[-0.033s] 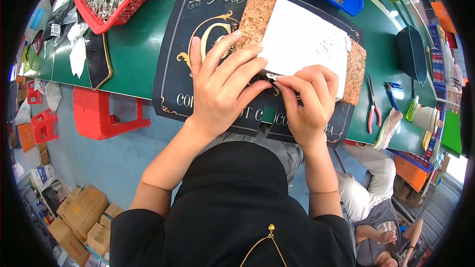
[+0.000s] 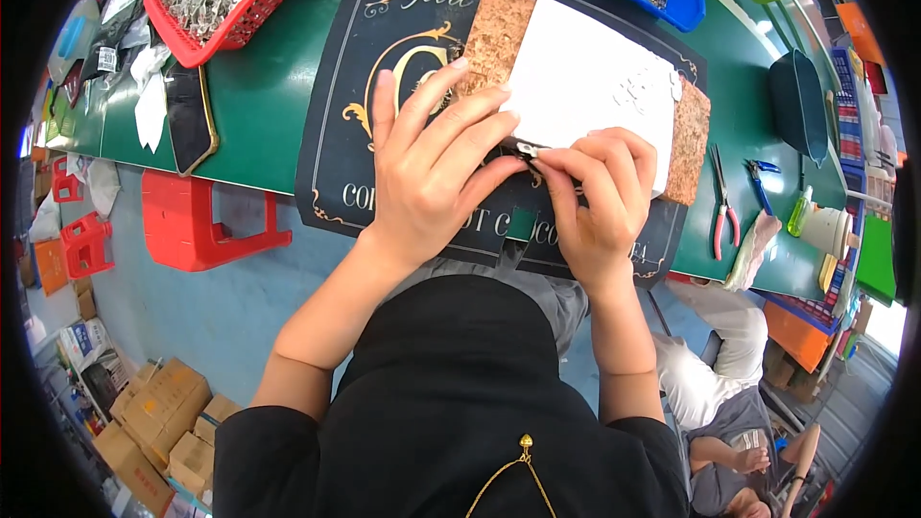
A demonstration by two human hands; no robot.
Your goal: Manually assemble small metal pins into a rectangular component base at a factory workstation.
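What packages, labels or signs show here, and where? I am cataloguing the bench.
Black mat: on the green table, under both hands; rectangular, gold and white lettering.
White sheet: on a cork board, above the right hand; rectangular.
Cardboard boxes: on the floor, lower left; brown.

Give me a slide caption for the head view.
Both hands, left hand and right hand, pinch a small metal piece at a white sheet's edge.
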